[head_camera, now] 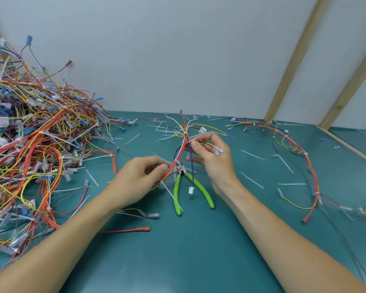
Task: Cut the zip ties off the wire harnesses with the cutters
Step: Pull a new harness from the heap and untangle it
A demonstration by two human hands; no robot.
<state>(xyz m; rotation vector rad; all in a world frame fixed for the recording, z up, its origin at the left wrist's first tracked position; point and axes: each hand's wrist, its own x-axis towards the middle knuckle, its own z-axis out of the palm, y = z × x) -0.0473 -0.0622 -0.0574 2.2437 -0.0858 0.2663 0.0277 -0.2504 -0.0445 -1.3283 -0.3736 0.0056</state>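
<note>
Both hands are up off the table, holding one wire harness (pixel 181 149) between them. The left hand (pixel 140 178) pinches the lower stretch of the red and orange bundle between thumb and fingertips. The right hand (pixel 211 157) grips the upper part, where the wires fan out toward the far wall, fingers curled around several strands with a few clear terminals poking out past them. Neither hand holds a tool.

The cutters (pixel 188 187) lie on the green table (pixel 199 250) directly under the held harness, between the two wrists. Their long axis runs near to far: the nose points away from the person, just beneath the bundle, and the two green handles splay toward the near edge. The right handle lies just beside the right wrist, so the right hand looks the nearer one to drop down and pick them up, while the left keeps the bundle taut.

By count: one pair of cutters, one harness in hand, one more harness (pixel 283 140) spread out on the right, and a large heap of harnesses (pixel 34 140) on the left, too tangled to number. Loose white ties (pixel 253 155) are scattered over the table, more than a dozen. A white tie (pixel 177 162) seems to wrap the held bundle beside the left fingertips.
</note>
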